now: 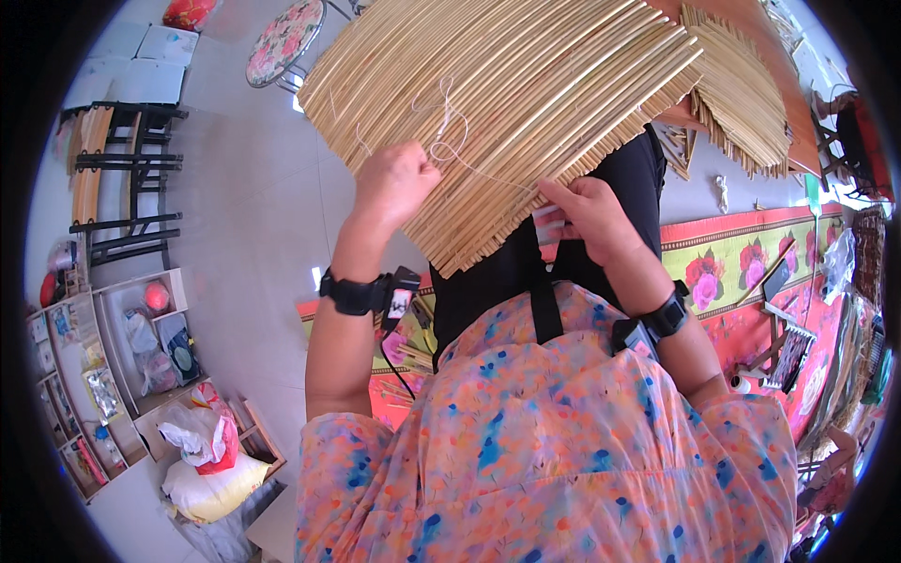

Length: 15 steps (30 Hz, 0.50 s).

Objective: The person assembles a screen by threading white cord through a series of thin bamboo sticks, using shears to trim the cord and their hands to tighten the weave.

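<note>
A stiff mat of straw-coloured stalks [507, 103], laid side by side, slopes over my lap and up to the table. Loose white thread [449, 131] curls on its upper face, and one length runs across to my right hand. My left hand [399, 180] is a closed fist over the mat's left edge, beside the thread's loop; its fingers hide what is inside. At the near right edge, my right hand [591, 214] pinches the mat's rim with thumb and forefinger where the thread arrives. Its other fingers curl below the rim.
A second stalk piece [741, 94] lies on the brown table [798, 113]. A floral-topped stool [286, 42] stands far left, near folded black-framed furniture [131, 169]. Shelving [113, 347] and bags [214, 483] are lower left. Flowered cloth [732, 267] covers the floor at right.
</note>
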### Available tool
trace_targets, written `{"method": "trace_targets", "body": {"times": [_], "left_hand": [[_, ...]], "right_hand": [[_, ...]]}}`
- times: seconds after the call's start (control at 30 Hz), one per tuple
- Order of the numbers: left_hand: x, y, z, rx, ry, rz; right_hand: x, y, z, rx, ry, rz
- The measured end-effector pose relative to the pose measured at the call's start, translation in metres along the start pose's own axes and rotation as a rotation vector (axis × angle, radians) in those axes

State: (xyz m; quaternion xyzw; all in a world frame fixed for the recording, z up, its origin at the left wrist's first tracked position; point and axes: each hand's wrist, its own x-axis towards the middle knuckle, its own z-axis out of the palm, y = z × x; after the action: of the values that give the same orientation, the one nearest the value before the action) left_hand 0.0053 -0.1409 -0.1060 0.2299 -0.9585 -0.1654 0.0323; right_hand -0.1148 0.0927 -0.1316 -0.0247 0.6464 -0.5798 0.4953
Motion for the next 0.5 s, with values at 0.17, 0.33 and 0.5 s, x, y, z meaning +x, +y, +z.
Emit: {"method": "trace_targets", "body": {"times": [0.17, 0.33, 0.5], "left_hand": [[-0.016, 0.021, -0.056, -0.470, -0.303, -0.114], [-0.033, 0.059, -0.070, -0.935, -0.654, -0.063], [-0.033, 0.070, -0.082, -1.214, -0.635, -0.077]], "right_hand": [[-0.028, -0.029, -0.030, -0.524, -0.112, -0.211], [-0.047, -0.050, 0.012, -0.769, 0.132, -1.250], [-0.046, -0.048, 0.010, -0.632, -0.100, -1.146]]}}
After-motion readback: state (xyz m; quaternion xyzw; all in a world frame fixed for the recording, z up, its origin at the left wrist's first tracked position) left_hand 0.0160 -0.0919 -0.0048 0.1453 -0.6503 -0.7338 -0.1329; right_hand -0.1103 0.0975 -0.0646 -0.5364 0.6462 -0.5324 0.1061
